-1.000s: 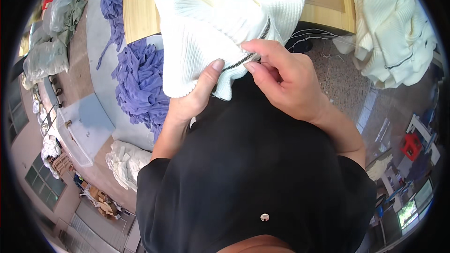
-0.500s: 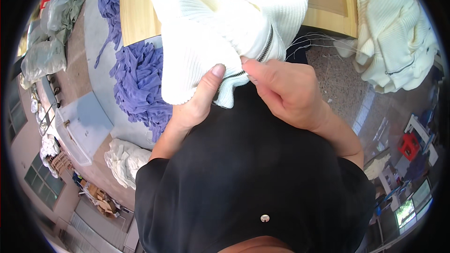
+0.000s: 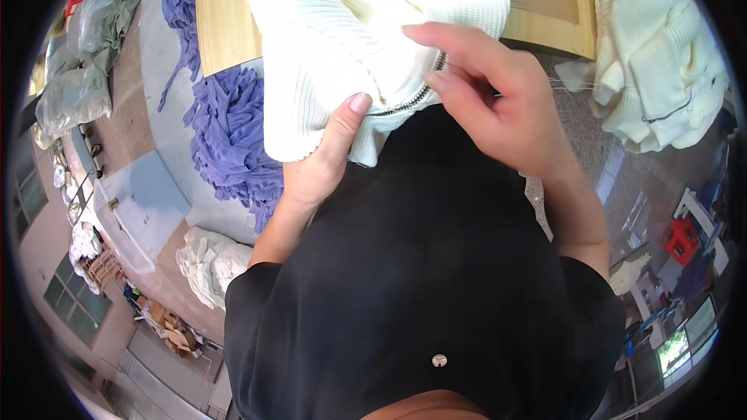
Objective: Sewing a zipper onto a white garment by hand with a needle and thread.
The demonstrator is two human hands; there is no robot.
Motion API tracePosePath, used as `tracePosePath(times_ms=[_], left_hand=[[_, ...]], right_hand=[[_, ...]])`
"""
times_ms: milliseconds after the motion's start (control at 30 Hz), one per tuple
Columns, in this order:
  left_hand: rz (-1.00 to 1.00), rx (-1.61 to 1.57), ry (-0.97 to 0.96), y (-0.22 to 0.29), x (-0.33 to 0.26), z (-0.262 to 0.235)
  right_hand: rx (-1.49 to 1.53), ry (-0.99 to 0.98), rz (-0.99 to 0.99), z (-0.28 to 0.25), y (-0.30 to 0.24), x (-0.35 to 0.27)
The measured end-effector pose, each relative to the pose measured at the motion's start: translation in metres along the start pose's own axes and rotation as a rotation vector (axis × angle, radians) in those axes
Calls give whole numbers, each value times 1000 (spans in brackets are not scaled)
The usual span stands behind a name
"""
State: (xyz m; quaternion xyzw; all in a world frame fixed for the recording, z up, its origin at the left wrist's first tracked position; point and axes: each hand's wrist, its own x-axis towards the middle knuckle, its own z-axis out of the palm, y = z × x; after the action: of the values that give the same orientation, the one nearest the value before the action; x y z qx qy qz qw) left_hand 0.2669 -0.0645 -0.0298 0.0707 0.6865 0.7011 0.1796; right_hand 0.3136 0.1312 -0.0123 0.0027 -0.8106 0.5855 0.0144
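A white ribbed knit garment (image 3: 319, 54) hangs over the near edge of the wooden table toward me. Along its lower right side curves a dark metal zipper (image 3: 408, 103). My left hand (image 3: 323, 152) grips the garment's lower corner, with the thumb on top beside the zipper's end and the fingers hidden under the cloth. Just above the zipper's upper stretch is my right hand (image 3: 498, 97). Its thumb and forefinger are apart, and nothing shows between them.
The wooden table (image 3: 226, 19) lies under the garment. Purple fabric strips (image 3: 233, 136) are heaped on the left. Another white knit garment with a zipper (image 3: 657, 62) hangs at the right, loose threads beside it. A white bundle (image 3: 210, 264) lies at lower left; a red crate (image 3: 681, 241) stands far right.
My right hand has let go of the zipper edge, moved up and right, and parted its fingers. My left hand keeps its hold, and the garment's corner has shifted slightly up.
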Motion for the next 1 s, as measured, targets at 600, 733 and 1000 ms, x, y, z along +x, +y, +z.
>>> tracePosePath(times_ms=[600, 733, 1000], left_hand=[[-6, -27, 7, -5, -1, -7], [-12, -35, -3, -3, 0, -6], [-47, -69, 20, 1, -1, -4]], right_hand=[[-280, 35, -605, 8, 36, 5], [-218, 55, -573, 11, 37, 7], [-136, 92, -350, 13, 16, 12]])
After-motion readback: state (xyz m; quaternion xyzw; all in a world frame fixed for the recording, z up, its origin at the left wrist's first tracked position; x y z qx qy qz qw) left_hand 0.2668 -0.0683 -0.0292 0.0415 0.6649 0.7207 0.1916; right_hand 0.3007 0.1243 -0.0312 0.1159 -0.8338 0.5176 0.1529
